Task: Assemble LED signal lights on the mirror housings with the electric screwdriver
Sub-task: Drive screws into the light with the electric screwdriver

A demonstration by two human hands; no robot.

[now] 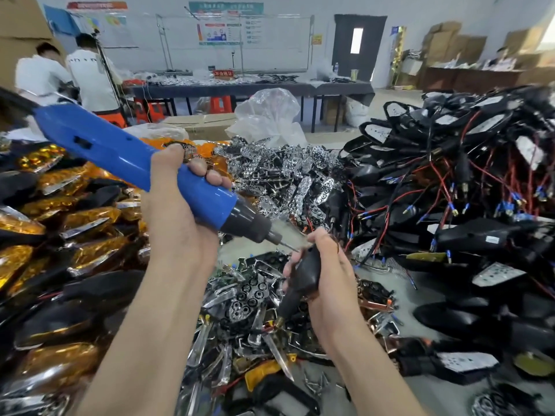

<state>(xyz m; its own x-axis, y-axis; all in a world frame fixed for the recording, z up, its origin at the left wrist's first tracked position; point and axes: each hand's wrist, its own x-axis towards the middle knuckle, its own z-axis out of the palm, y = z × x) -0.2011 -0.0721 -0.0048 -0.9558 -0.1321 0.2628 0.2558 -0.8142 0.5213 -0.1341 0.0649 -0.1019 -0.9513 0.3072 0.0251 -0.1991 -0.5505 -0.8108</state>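
Mirror housing (301, 274) is up off the heap, centre frame. It's a black shell with its long axis tilted, upper end towards the top right and a brass stud at the lower left. The right hand (330, 283) has its grip clamped round the middle, thumb riding near the top.

Here's the relation that matters: the bit (286, 245) slants down from the upper left and meets the housing's upper end, just beside that thumb. Whether it's seated in a screw head is too small to tell.

Behind it, the blue electric screwdriver (135, 163) lies on that same diagonal, with the left hand (180, 211) gripping the barrel, fingers wrapped tight. My read: driving the screw means pushing along the tool's axis, with the right hand bracing against it.

Chrome reflectors (285, 175) are heaped beyond, amber lenses (60, 223) to the left and wired housings (450, 181) to the right, all across the worktop (444, 397).
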